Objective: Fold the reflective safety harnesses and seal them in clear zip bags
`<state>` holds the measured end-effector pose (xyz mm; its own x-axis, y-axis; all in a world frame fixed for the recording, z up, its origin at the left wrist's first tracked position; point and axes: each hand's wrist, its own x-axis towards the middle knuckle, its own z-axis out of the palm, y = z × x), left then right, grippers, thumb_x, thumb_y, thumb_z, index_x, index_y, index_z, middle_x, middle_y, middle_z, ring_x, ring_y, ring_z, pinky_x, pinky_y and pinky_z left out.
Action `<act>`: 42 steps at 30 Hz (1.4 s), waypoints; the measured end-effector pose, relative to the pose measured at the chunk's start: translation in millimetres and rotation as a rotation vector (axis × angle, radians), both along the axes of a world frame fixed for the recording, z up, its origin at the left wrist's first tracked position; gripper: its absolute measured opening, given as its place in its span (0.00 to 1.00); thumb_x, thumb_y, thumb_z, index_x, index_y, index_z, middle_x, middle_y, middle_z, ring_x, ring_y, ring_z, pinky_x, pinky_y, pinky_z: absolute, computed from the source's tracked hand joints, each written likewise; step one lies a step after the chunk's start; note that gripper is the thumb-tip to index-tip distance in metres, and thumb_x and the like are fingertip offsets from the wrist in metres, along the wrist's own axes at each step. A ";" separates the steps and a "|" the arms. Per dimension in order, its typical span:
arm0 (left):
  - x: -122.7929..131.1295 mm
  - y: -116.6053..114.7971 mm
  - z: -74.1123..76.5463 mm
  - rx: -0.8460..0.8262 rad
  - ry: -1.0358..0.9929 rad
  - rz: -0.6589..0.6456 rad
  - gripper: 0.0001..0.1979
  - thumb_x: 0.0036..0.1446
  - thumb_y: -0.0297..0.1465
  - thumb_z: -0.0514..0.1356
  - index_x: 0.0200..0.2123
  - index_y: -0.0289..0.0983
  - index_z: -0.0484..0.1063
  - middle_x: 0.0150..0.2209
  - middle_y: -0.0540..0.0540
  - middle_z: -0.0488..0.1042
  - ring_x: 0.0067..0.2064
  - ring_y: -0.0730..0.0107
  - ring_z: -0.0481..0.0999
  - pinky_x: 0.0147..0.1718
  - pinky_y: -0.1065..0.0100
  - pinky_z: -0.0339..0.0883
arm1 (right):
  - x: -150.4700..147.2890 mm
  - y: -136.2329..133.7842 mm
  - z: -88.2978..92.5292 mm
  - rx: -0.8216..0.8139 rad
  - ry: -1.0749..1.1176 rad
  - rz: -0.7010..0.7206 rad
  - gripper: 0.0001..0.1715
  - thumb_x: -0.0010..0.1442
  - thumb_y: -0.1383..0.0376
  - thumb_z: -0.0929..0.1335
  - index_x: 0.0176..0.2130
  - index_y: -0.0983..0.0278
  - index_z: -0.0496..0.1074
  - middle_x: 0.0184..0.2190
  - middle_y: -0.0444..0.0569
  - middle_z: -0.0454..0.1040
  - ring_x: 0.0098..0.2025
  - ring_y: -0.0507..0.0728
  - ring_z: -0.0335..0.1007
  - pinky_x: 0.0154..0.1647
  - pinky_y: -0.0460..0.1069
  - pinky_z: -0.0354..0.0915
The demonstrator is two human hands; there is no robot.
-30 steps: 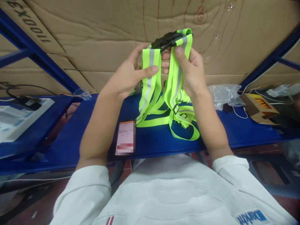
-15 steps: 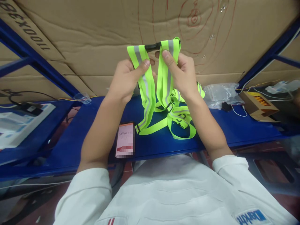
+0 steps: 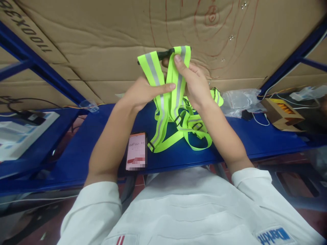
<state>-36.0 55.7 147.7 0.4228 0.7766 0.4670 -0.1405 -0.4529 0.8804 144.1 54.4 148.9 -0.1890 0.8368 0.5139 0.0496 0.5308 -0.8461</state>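
Observation:
A neon yellow-green reflective harness (image 3: 179, 86) with grey stripes is held up above the blue table, its lower straps and black sliders lying in loops on the surface. A black buckle (image 3: 165, 54) joins its two raised straps at the top. My left hand (image 3: 145, 92) is closed around the left strap, thumb stretched across the front toward the right strap. On the right strap, my right hand (image 3: 192, 80) is closed with its thumb pressed near the top by the buckle. The fingers behind the straps are partly hidden.
A phone (image 3: 136, 151) showing a timer lies at the blue table's (image 3: 102, 136) front edge. Clear plastic bags (image 3: 240, 101) and an open cardboard box (image 3: 282, 114) sit to the right. A cardboard wall (image 3: 107, 41) stands behind; a clear cup (image 3: 89, 106) is at back left.
The left hand has slid lower on its strap, and its thumb now reaches further right. The two raised straps have come closer together, with the right hand shifted slightly left.

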 end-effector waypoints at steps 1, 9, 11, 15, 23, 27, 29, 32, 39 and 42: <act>1.8 -1.0 -0.4 0.019 -0.033 0.016 0.27 0.47 0.39 0.84 0.51 0.47 0.84 0.53 0.51 0.86 0.61 0.48 0.82 0.68 0.43 0.74 | -0.9 -2.7 0.8 0.017 -0.013 -0.007 0.30 0.76 0.38 0.63 0.42 0.57 0.79 0.47 0.49 0.84 0.52 0.62 0.82 0.51 0.54 0.80; 4.5 -1.5 -5.2 0.015 0.018 0.089 0.31 0.44 0.44 0.84 0.52 0.48 0.84 0.56 0.51 0.85 0.64 0.45 0.81 0.68 0.42 0.75 | 33.8 -9.1 22.1 0.346 -0.194 -0.130 0.25 0.66 0.46 0.77 0.53 0.58 0.78 0.64 0.52 0.78 0.68 0.65 0.73 0.67 0.57 0.72; 1.9 -2.2 -5.1 0.024 0.069 0.043 0.32 0.46 0.45 0.84 0.53 0.48 0.84 0.57 0.50 0.85 0.64 0.44 0.80 0.67 0.43 0.75 | 45.4 -11.2 27.9 0.429 -0.222 -0.038 0.30 0.66 0.52 0.77 0.62 0.59 0.76 0.72 0.52 0.71 0.75 0.63 0.67 0.73 0.56 0.67; 2.1 -4.7 -4.1 -0.006 0.141 -0.001 0.32 0.45 0.44 0.84 0.53 0.46 0.83 0.56 0.47 0.84 0.65 0.42 0.79 0.65 0.45 0.77 | 51.6 -23.7 35.2 0.482 -0.424 -0.002 0.23 0.77 0.45 0.68 0.44 0.57 0.83 0.46 0.49 0.85 0.53 0.65 0.82 0.63 0.60 0.74; 6.4 -6.5 -10.7 -0.075 0.163 -0.057 0.28 0.42 0.41 0.86 0.43 0.38 0.83 0.47 0.43 0.86 0.54 0.47 0.85 0.58 0.49 0.82 | 37.4 -22.6 33.5 0.518 -0.315 -0.228 0.31 0.76 0.38 0.65 0.34 0.57 0.75 0.35 0.50 0.78 0.41 0.64 0.75 0.49 0.58 0.70; 4.6 -15.0 -5.9 0.006 0.214 -0.158 0.24 0.54 0.44 0.81 0.45 0.35 0.83 0.43 0.41 0.87 0.44 0.54 0.87 0.48 0.56 0.86 | 36.8 -27.1 38.6 0.332 -0.202 -0.156 0.27 0.71 0.48 0.69 0.25 0.57 0.68 0.26 0.48 0.67 0.31 0.60 0.67 0.40 0.56 0.64; 3.4 -19.7 -1.3 0.037 0.280 -0.214 0.22 0.59 0.44 0.78 0.47 0.34 0.83 0.42 0.41 0.87 0.43 0.54 0.88 0.43 0.58 0.86 | 35.3 -23.5 38.1 0.206 -0.118 -0.108 0.27 0.67 0.49 0.70 0.21 0.56 0.66 0.23 0.48 0.63 0.27 0.58 0.61 0.34 0.55 0.60; 2.0 -22.5 3.8 0.080 0.329 -0.216 0.24 0.60 0.47 0.78 0.48 0.35 0.83 0.42 0.42 0.87 0.44 0.53 0.88 0.42 0.60 0.85 | 31.9 -7.4 30.2 0.001 0.021 -0.011 0.19 0.56 0.46 0.74 0.26 0.54 0.69 0.25 0.47 0.68 0.27 0.58 0.63 0.30 0.54 0.60; -4.2 -16.8 2.9 0.104 0.269 -0.223 0.23 0.60 0.46 0.78 0.49 0.37 0.82 0.42 0.41 0.87 0.41 0.56 0.86 0.39 0.61 0.82 | 31.4 -2.7 21.0 0.152 -0.090 -0.085 0.13 0.63 0.49 0.73 0.36 0.54 0.74 0.36 0.46 0.80 0.40 0.61 0.77 0.45 0.56 0.75; -9.5 -14.1 3.6 0.080 0.283 -0.168 0.26 0.59 0.49 0.78 0.50 0.38 0.82 0.44 0.41 0.87 0.44 0.54 0.85 0.45 0.58 0.83 | 36.1 -26.2 30.5 0.386 -0.318 -0.085 0.15 0.76 0.49 0.67 0.47 0.51 0.81 0.52 0.45 0.84 0.55 0.63 0.80 0.62 0.58 0.73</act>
<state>-45.5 41.6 151.3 0.6633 0.6509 0.3693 0.0262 -0.5133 0.8578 180.1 28.2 179.4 -0.3260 0.6162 0.7170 0.3296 0.7849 -0.5247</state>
